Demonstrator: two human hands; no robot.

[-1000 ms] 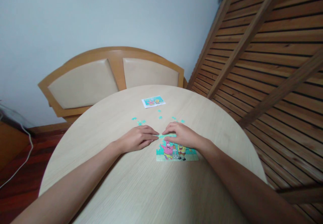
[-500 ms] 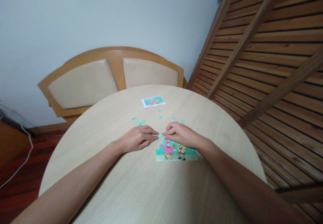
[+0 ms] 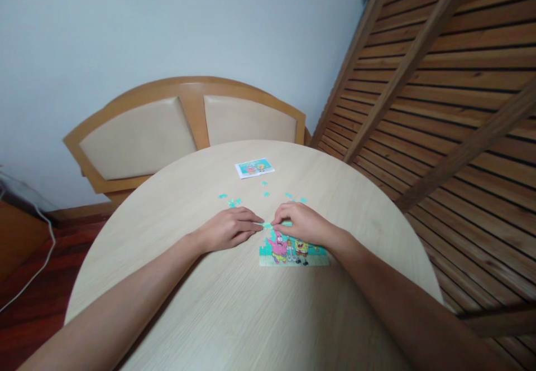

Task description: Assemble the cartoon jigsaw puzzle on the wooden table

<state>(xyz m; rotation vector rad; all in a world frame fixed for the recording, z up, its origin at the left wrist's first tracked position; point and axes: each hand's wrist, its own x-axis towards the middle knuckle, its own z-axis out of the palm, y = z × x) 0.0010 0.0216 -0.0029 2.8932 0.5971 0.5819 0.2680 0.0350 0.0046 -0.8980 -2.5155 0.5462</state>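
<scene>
A partly joined jigsaw puzzle [image 3: 278, 254] with cartoon figures on a teal ground lies flat on the table. My left hand [image 3: 232, 229] rests palm down left of its upper corner, fingers stretched out, the tips touching a small teal puzzle piece [image 3: 267, 225]. From the other side my right hand [image 3: 305, 223] reaches over the puzzle's upper part and hides some of it. Its thumb and index finger are pinched together at that same piece's right edge.
Several loose teal pieces [image 3: 233, 203] are scattered beyond my hands, with more [image 3: 288, 195] toward the right. A picture card [image 3: 254, 168] lies farther back on the round wooden table [image 3: 167, 209]. Behind stands a padded wooden headboard [image 3: 192, 103]; a slatted wooden panel [image 3: 452, 92] leans at right.
The fingertips of my right hand have drawn slightly right and closed into a tighter pinch, showing more of the teal piece. My left hand stays almost still.
</scene>
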